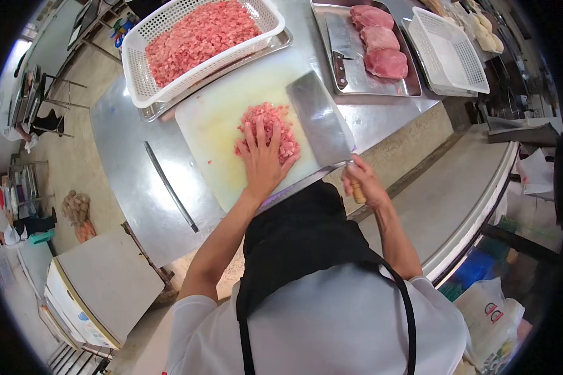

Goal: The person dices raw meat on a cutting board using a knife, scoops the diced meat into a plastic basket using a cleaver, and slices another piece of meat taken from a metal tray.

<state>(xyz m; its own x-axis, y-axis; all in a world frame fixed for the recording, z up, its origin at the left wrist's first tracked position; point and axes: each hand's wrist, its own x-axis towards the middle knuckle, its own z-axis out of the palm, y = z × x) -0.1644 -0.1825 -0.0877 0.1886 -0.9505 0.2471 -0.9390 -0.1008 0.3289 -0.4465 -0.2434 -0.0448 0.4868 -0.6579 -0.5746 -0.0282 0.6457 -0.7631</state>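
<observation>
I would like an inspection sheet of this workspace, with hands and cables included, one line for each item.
Surface: metal table, shiny; white cutting board on it.
Job's things: chopped meat pile on the board; cleaver, broad blade over the board's right side.
Clutter: dark rod left of the board; second knife beside meat pieces in a metal tray.
Left hand: spread on the pile.
Right hand: grips the cleaver's wooden handle.
Cables: nothing seen.
Surroundings: plastic bag at right; another person at far left.
</observation>
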